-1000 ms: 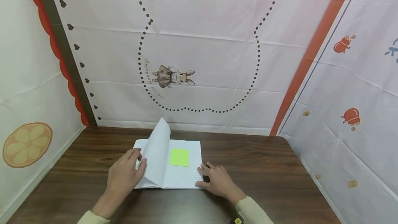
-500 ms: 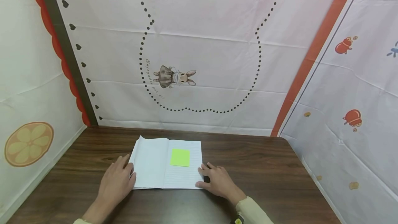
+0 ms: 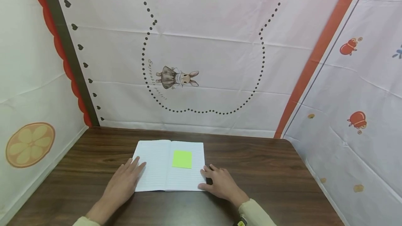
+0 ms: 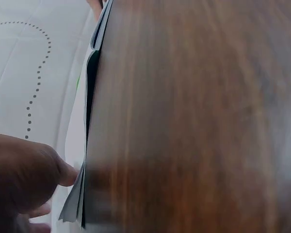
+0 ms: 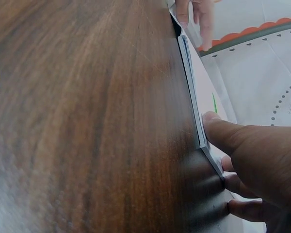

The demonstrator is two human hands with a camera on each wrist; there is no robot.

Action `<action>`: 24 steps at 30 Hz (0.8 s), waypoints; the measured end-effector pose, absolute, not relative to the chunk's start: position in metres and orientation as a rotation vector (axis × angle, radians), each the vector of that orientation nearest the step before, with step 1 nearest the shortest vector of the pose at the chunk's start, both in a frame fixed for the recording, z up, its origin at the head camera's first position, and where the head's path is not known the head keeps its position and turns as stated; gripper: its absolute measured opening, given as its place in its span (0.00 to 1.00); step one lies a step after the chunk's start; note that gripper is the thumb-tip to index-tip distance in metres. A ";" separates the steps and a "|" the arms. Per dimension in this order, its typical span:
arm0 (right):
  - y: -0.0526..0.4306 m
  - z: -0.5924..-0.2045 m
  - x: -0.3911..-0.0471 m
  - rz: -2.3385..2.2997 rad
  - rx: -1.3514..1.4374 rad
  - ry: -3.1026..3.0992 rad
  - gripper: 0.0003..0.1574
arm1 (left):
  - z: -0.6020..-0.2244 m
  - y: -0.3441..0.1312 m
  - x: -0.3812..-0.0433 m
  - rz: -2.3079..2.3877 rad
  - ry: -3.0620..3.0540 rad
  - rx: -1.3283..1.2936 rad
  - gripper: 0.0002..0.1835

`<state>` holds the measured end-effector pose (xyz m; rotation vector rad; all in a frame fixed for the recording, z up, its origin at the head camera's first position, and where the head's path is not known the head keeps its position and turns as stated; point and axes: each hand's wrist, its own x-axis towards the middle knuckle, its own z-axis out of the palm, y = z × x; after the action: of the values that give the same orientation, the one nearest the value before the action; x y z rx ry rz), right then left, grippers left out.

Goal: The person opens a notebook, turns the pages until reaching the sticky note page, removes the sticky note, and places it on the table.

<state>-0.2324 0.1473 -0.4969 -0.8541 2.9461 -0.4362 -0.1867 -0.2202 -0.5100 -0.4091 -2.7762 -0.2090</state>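
An open lined notebook (image 3: 152,172) lies flat on the table, its spine running down the middle. A square bright green sticky note (image 3: 182,159) sits on the right page. My left hand (image 3: 122,182) rests with extended fingers on the outer edge of the left page. In the left wrist view, the thumb (image 4: 65,174) touches the page near slightly fanned page corners. At the other side, my right hand (image 3: 221,183) lies along the right edge. The right wrist view shows that thumb (image 5: 216,126) on the page and the other fingers beside the notebook, down by the tabletop.
The dark wood-grain table (image 3: 260,170) extends around the notebook on all sides. White printed cloth (image 3: 216,62) stands behind the table and along both sides. A dark watch (image 3: 241,221) shows at the right sleeve.
A raised page has come down onto the left side, so lined left paper now shows. My left hand moved left with the page, then onto its edge. My right hand stayed in place.
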 end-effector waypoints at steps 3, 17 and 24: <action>0.147 -0.497 -0.232 -0.434 -0.857 2.946 0.40 | -0.511 -0.222 -0.184 -0.181 -2.848 -0.482 0.24; 0.149 -0.497 -0.234 -0.423 -0.864 2.936 0.41 | -0.517 -0.244 -0.176 -0.549 -2.926 -0.595 0.31; 0.150 -0.497 -0.234 -0.407 -0.875 2.934 0.41 | -0.517 -0.243 -0.173 -0.520 -2.975 -0.577 0.32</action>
<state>-0.2343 0.1500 -0.4971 -0.8748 2.9339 -0.4068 -0.1729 -0.2431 -0.5165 -0.5772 -2.9750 -0.5203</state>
